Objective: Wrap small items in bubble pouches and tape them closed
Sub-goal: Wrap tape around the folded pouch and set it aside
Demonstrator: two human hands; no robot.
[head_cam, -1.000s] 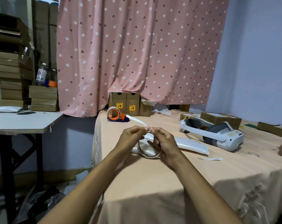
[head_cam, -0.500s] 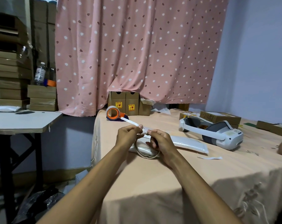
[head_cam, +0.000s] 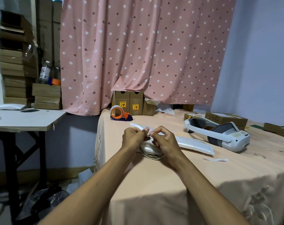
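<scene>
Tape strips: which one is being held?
The strip pinched between left hand and right hand, over the pouch; the other strip lies loose on the tablecloth near the headset.

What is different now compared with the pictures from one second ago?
The tape strip has come free of the tape dispenser; before, it ran from it to the hands. The left hand and the right hand still pinch it above the pouch. Nothing else moved.

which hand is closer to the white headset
Right. The right hand is left of the headset, a flat white pouch lying between them; the left hand is farther left, beyond the right. Both pinch a tape strip.
</scene>
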